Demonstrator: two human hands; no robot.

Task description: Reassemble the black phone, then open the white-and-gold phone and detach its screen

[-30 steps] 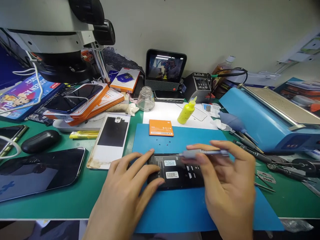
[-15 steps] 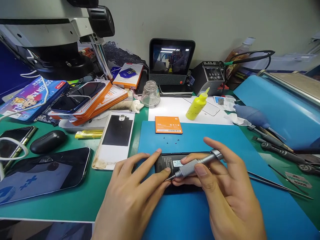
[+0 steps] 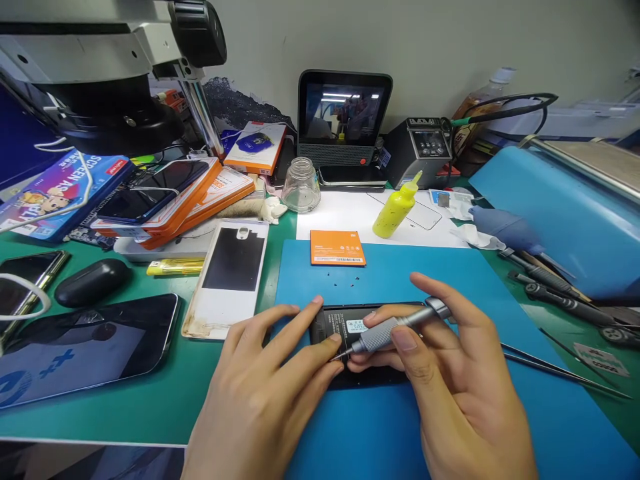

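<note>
A black opened phone (image 3: 334, 323), with its back off, lies on the blue mat (image 3: 350, 433). My left hand (image 3: 260, 383) steadies its left side, fingers spread over the edge, with thumb and index finger close to the screwdriver's tip. In my right hand (image 3: 455, 380) is a silver precision screwdriver (image 3: 381, 336), slanted down to the left. Its tip meets the phone's lower left area; the exact contact is hidden by my fingers. Several tiny screws (image 3: 352, 285) lie beyond the phone, below an orange battery (image 3: 338, 248).
Tweezers (image 3: 565, 370) lie right of my right hand. A white phone back cover (image 3: 227, 280) and a dark phone (image 3: 90, 350) lie left. A yellow bottle (image 3: 397, 207) and a glass jar (image 3: 301, 187) stand behind. A microscope (image 3: 110, 87) overhangs the upper left.
The view has shifted slightly. Both hands keep nearly the same pose, with the screwdriver still at the same part of the phone.
</note>
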